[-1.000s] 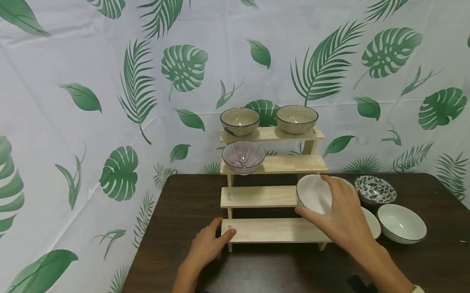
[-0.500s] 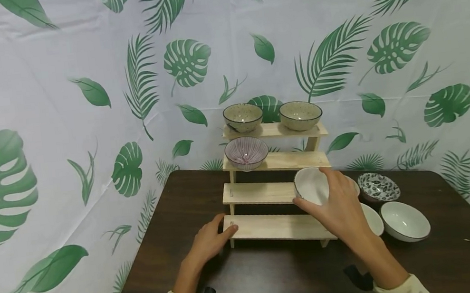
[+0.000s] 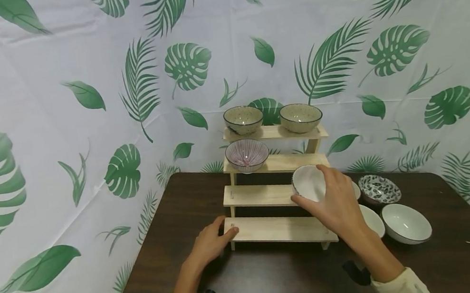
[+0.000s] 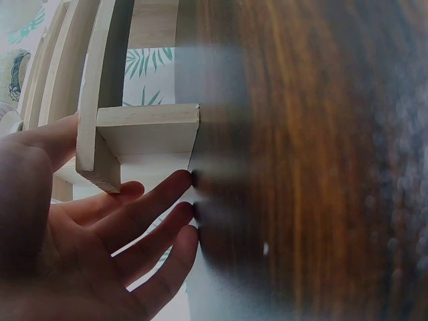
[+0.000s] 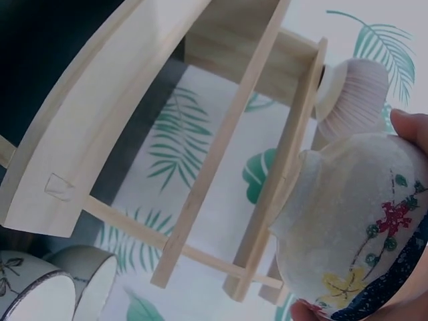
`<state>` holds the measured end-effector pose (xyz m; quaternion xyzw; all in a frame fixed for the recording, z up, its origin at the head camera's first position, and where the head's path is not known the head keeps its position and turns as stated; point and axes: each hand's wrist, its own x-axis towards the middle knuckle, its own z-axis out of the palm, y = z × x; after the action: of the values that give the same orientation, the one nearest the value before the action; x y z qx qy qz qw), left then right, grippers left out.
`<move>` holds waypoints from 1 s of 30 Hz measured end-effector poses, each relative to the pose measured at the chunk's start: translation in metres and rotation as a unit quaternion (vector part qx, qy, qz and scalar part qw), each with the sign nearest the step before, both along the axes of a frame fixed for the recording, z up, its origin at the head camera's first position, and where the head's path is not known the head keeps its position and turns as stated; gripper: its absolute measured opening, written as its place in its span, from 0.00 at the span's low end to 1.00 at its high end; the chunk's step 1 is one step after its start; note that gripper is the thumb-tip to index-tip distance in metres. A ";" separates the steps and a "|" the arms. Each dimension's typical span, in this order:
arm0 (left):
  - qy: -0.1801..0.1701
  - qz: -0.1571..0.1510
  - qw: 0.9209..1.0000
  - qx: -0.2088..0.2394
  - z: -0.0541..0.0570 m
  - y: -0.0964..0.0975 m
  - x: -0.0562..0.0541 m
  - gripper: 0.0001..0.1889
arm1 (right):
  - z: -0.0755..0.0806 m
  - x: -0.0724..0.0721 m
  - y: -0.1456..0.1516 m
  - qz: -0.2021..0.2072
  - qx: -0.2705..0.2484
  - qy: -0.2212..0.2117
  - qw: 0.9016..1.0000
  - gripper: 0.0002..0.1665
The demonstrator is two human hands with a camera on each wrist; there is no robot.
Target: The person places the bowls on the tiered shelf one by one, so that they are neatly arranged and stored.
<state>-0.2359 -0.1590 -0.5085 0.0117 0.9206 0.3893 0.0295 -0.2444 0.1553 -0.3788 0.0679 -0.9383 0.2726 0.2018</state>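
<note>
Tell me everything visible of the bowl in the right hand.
The floral bowl looks ceramic: white, with red and yellow flowers, a speckled navy band and a foot ring outside. The right hand grips it between thumb and fingers, tilted, mouth toward the head camera, near the right end of the tiered wooden stand. Contact with the stand is unclear.

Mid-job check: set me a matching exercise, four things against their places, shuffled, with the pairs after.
Things
1. White ceramic bowl with painted flowers
2. Purple-striped ceramic bowl
3. Round black-and-white patterned bowl
4. Left hand

Places
A. At the left end of the bottom shelf
B. In the right hand
C. To the right of the pale wooden stand
D. At the left end of the second shelf from the top

Pairs: 1-B, 2-D, 3-C, 4-A
</note>
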 end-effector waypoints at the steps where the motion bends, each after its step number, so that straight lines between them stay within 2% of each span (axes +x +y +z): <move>1: 0.000 0.000 1.000 0.001 0.000 0.000 0.000 0.38 | 0.000 -0.001 0.000 -0.002 0.000 -0.001 1.000 0.59; 21: 0.006 0.000 1.000 0.004 -0.003 0.002 0.005 0.38 | 0.002 -0.015 -0.005 -0.010 -0.005 0.008 1.000 0.58; 30: 0.012 0.001 1.000 -0.001 -0.003 0.003 0.003 0.38 | 0.002 -0.020 -0.005 -0.009 -0.006 0.008 1.000 0.58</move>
<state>-0.2327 -0.1564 -0.5111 0.0159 0.9211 0.3885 0.0182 -0.2647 0.1502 -0.3765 0.0603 -0.9355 0.2761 0.2119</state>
